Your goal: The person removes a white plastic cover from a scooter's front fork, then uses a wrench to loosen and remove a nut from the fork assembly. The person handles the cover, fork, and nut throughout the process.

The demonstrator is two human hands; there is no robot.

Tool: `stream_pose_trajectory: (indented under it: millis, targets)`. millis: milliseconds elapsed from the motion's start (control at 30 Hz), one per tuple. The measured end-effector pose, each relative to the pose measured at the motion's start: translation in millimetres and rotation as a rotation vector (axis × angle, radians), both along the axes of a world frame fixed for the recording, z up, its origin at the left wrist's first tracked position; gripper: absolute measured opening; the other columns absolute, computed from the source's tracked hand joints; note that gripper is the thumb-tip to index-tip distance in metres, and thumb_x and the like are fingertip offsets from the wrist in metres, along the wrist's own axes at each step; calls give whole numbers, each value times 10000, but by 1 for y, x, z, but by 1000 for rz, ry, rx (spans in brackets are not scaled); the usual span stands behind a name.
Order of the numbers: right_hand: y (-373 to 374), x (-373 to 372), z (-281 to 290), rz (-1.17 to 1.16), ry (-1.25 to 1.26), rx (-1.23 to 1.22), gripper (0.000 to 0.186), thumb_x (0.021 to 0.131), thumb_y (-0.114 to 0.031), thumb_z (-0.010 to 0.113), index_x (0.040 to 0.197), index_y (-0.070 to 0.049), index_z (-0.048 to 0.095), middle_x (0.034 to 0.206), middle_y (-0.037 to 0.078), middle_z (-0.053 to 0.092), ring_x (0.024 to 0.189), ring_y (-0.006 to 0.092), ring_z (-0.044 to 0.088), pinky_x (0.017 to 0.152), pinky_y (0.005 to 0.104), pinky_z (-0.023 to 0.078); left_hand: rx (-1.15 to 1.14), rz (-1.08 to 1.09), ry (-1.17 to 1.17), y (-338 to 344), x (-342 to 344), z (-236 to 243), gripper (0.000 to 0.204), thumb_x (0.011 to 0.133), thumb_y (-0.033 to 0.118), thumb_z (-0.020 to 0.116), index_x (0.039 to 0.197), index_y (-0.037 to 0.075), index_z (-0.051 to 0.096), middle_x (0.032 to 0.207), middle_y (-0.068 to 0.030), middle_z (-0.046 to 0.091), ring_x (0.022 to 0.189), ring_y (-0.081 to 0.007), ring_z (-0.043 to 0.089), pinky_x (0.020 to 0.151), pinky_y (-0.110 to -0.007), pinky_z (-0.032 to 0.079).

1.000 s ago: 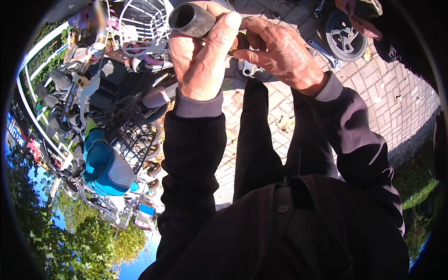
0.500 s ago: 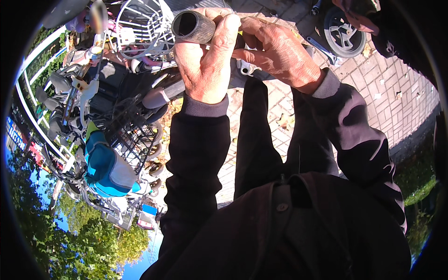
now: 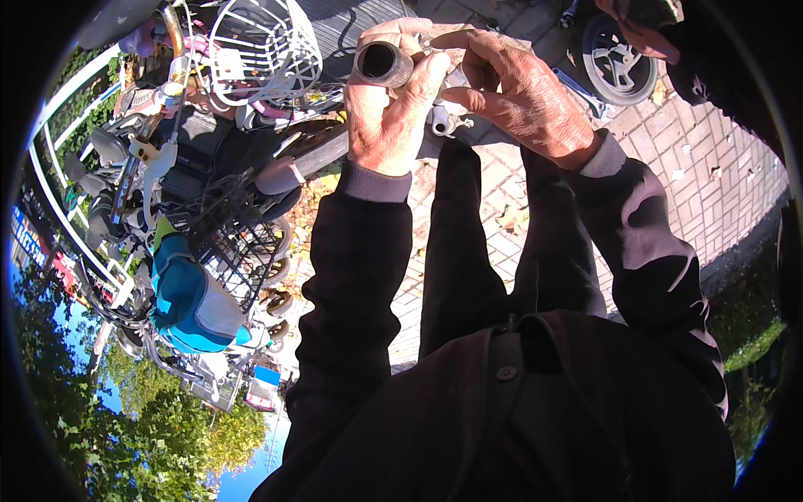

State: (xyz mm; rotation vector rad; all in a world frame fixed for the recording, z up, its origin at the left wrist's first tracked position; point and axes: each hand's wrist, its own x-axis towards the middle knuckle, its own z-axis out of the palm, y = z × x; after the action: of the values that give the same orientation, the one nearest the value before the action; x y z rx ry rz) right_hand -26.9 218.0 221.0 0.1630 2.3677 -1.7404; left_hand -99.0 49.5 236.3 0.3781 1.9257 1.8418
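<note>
My left hand [image 3: 386,125] is closed round a short hollow tube with a ribbed grey-brown wall, which looks like a handlebar grip [image 3: 403,69]. Its dark open end faces up toward me, and my left thumb presses along its side. Close by on the right is my right hand [image 3: 535,105], its thumb and forefinger apart and curved toward the left hand. I see nothing plainly held in it; its other fingertips are partly hidden. Below the gap between the hands, a small pale metal fitting with a round hole [image 3: 442,122] shows.
Left of me crowd parked bicycles with a white basket [image 3: 266,58], a black wire basket [image 3: 242,251] and a teal-and-grey bag [image 3: 194,301]. A small wheel [image 3: 619,58] and a wrench-like tool [image 3: 584,94] lie on the brick paving [image 3: 661,151]. Another person's hand [image 3: 646,40] shows at upper right.
My left hand has shifted right with the ribbed tube, whose open end now points more toward me. My right hand has moved slightly right, its thumb and forefinger wider apart.
</note>
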Motion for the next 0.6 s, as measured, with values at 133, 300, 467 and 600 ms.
stream_pose_trajectory:
  millis: [133, 300, 467, 600]
  targets:
    - [-2, 8, -17, 27, 45, 52, 509, 871, -256, 779, 1315, -100, 585, 762, 75, 553, 663, 230, 566, 624, 355, 472, 71, -69, -72, 1, -5, 8, 211, 915, 79, 710, 1070, 31, 575, 1158, -90, 656, 980, -117, 633, 857, -275, 538]
    - [-27, 16, -55, 93, -9, 417, 679, 844, -407, 768, 1394, -111, 501, 1268, 187, 564, 1186, 354, 570, 1034, 420, 472, 237, -23, -13, 2, -17, 31, 246, 931, 78, 688, 1115, 21, 536, 1075, -173, 684, 942, -158, 670, 824, -311, 576]
    - [-60, 8, -87, 20, 15, 261, 737, 840, -421, 749, 1404, -45, 460, 1353, 214, 507, 1285, 387, 487, 1114, 457, 389, 226, -12, 9, 15, -31, 22, 308, 1018, 243, 580, 787, 55, 500, 671, -51, 482, 629, -184, 507, 719, -404, 504]
    - [-76, 13, -97, -127, 65, 298, 634, 751, -315, 805, 1298, -115, 555, 1211, 93, 577, 1185, 339, 548, 995, 454, 462, 184, -18, -40, 20, -31, 23, 339, 986, 206, 574, 696, 100, 435, 571, -12, 412, 524, -134, 410, 586, -334, 429]
